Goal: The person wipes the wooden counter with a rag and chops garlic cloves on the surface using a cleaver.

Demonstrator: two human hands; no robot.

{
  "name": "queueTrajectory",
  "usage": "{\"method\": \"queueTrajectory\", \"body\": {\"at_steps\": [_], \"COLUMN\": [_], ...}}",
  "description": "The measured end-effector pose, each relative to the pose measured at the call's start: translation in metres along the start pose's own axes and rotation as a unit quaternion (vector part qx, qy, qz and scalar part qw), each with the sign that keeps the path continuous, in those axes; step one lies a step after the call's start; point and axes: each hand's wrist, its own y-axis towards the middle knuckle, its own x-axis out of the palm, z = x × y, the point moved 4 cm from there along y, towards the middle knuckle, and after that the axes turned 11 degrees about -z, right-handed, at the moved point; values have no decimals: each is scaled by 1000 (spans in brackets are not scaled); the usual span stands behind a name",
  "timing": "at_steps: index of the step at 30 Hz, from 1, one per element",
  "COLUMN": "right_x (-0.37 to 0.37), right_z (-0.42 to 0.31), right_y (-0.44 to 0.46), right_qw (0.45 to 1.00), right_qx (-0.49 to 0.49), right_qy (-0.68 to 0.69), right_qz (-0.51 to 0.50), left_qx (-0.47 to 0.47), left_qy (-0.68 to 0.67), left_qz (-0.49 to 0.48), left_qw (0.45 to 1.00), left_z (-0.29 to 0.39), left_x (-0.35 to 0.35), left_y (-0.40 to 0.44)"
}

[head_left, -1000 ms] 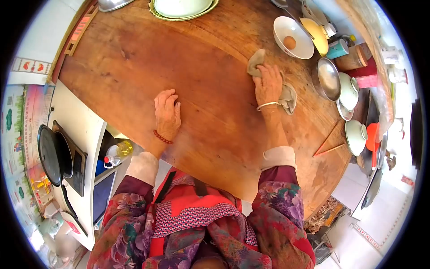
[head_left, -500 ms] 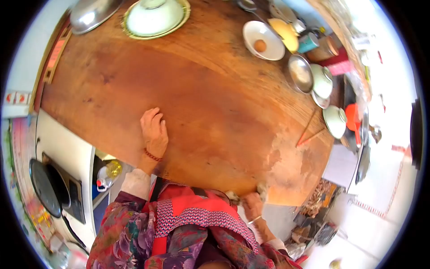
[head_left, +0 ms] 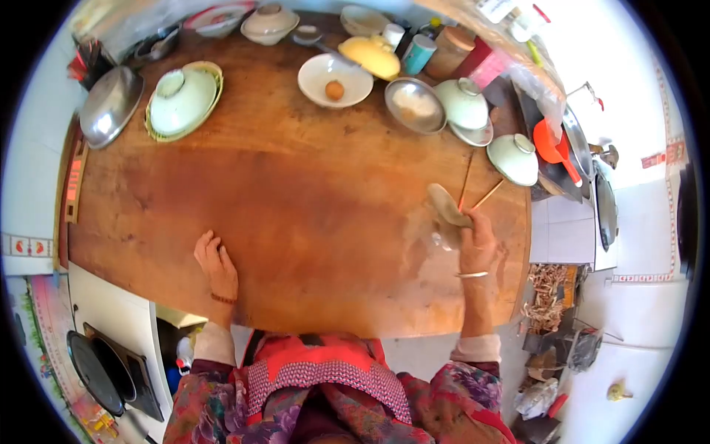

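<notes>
My right hand [head_left: 479, 243] is closed on a greyish-beige cloth [head_left: 445, 203], held at the right part of the wooden table [head_left: 310, 244]. A damp, shiny patch shows on the wood beside the cloth. Just beyond the cloth lie two chopsticks [head_left: 488, 194], their reddish ends close to it. My left hand [head_left: 216, 263] rests on the tabletop near the front left edge, fingers stretched out and nothing in it.
Along the back stand a white bowl [head_left: 314, 74] with an egg [head_left: 334, 90], a metal bowl [head_left: 416, 105] of pale powder and upturned green bowls [head_left: 513, 160]. A covered basket [head_left: 185, 103] and a metal basin [head_left: 111, 107] sit at the back left. A red scoop [head_left: 551, 144] is far right.
My right hand has moved with the cloth from the table's front edge forward and right onto the tabletop. My head view has shifted, showing more of the back. My left hand still rests on the table.
</notes>
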Motion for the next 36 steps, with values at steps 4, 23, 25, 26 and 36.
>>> {"method": "queueTrajectory", "body": {"at_steps": [4, 23, 25, 26, 36], "right_x": [82, -6, -33, -47, -56], "right_z": [32, 135, 123, 109, 128], "right_y": [26, -77, -50, -29, 261], "right_qw": [983, 982, 982, 986, 991], "right_qx": [-78, 40, -11, -24, -69], "right_qy": [-167, -116, -178, -149, -75], "right_qz": [16, -142, -62, -65, 82], "left_qx": [-12, 205, 192, 193, 129], "left_qy": [12, -61, -5, -4, 48], "left_qz": [20, -79, -53, -55, -68], "left_qw": [1000, 974, 980, 980, 988], "left_z": [10, 159, 158, 159, 155], "left_x": [15, 136, 134, 135, 132], "left_y": [-4, 85, 85, 85, 88]}}
